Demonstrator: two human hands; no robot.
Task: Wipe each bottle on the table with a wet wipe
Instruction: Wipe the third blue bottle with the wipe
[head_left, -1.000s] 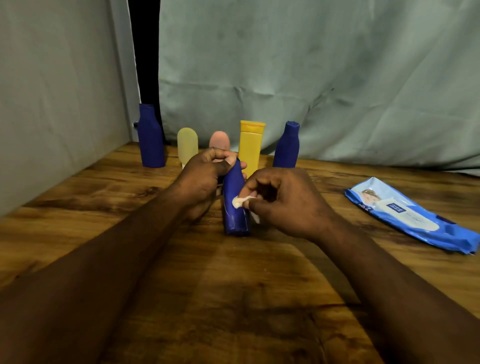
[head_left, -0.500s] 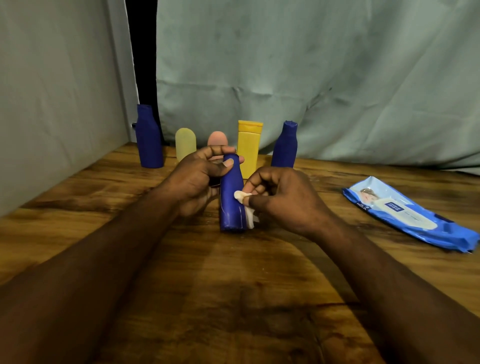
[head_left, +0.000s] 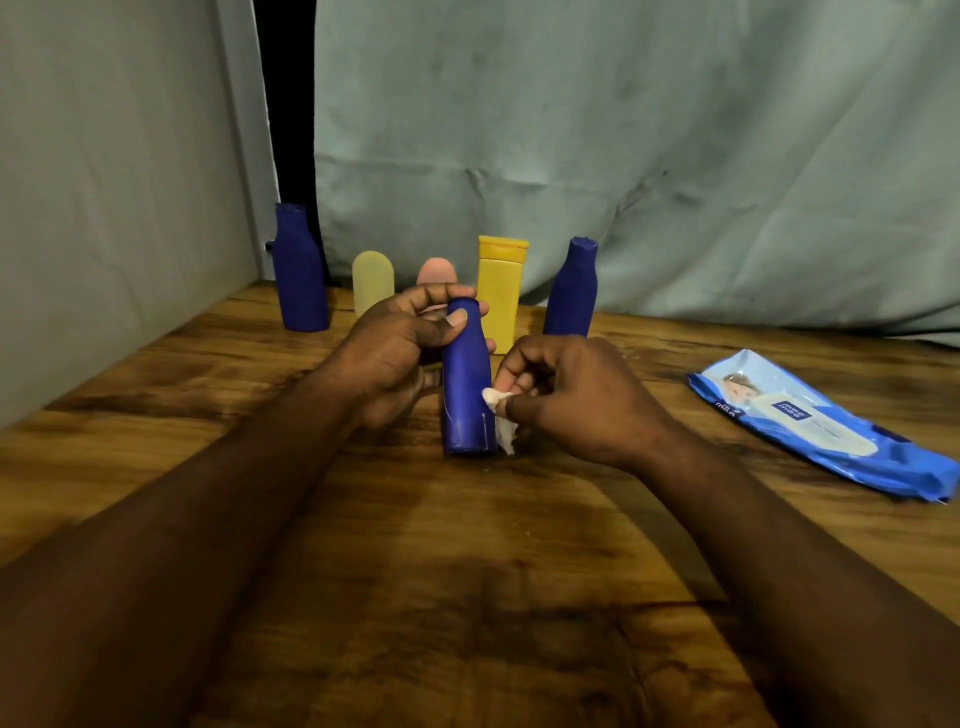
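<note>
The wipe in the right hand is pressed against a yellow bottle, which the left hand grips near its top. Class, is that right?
Not quite. In the head view the wipe in the right hand is pressed against a blue bottle, which the left hand grips near its top. The yellow bottle stands behind.

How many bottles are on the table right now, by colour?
Blue: 3 (back-left blue bottle, back-right blue bottle, held blue bottle)
Yellow: 2 (pale yellow bottle, bright yellow bottle)
Pink: 1 (pink bottle)
Total: 6 bottles
</note>
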